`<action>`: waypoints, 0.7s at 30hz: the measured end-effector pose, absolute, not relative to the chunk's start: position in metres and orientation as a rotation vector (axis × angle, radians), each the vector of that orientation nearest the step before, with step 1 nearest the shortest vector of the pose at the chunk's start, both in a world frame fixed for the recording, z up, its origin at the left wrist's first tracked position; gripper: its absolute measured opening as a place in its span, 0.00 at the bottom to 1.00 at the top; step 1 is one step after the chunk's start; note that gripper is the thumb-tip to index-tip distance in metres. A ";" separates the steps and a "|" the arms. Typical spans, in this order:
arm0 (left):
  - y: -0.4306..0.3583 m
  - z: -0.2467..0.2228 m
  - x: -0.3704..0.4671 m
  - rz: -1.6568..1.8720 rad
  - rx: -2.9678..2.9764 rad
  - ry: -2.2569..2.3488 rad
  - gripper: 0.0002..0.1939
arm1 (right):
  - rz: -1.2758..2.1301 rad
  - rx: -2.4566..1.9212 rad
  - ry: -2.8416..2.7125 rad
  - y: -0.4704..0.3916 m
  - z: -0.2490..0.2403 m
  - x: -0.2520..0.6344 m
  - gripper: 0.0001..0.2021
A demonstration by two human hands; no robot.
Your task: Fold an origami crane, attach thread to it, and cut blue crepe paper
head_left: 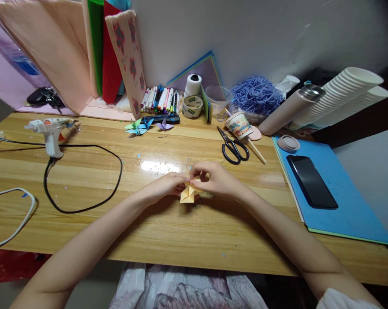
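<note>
Both hands meet over the middle of the table around a piece of folded yellow origami paper (187, 195). My left hand (170, 187) is closed on its left side, with the fingertips partly hidden behind the paper. From the right, my right hand (211, 178) pinches the upper part between thumb and index finger. A creased flap of the paper points down toward me, below the fingers. Beyond the hands sit several small folded paper cranes in green, blue and purple (163, 125). Black-handled scissors (234, 148) lie to the far right of my right hand.
A white glue gun (52, 136) stands at left, its black cord (120, 171) looping across the table. At right, a phone (311, 180) rests on blue paper sheets (351, 206). Markers (161, 99), tape (192, 106), a decorated paper cup (239, 125) and a flask (290, 109) line the back.
</note>
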State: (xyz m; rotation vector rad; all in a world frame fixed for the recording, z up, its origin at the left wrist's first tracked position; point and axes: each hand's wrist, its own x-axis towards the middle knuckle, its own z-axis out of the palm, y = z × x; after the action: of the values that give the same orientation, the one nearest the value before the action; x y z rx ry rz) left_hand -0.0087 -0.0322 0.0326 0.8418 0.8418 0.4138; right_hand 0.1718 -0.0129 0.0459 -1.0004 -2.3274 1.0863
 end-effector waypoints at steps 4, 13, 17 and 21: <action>-0.032 0.035 -0.009 0.405 0.792 0.849 0.14 | 0.891 -0.925 -2.399 -0.012 0.047 0.172 0.03; -0.030 0.025 -0.010 0.423 0.628 0.808 0.11 | 0.675 -0.801 -2.558 -0.012 0.046 0.174 0.07; -0.029 0.028 -0.011 0.398 0.550 0.783 0.10 | 0.500 -0.710 -2.682 -0.012 0.046 0.180 0.09; -0.028 0.033 -0.013 0.358 0.518 0.799 0.10 | 0.400 -0.613 -2.710 -0.010 0.047 0.185 0.11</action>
State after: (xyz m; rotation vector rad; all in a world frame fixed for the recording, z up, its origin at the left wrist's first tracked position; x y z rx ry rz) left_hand -0.0127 -0.0284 0.0330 0.5183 0.7990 0.3576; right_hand 0.1849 -0.0103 0.0473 -0.6130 -2.7096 0.4000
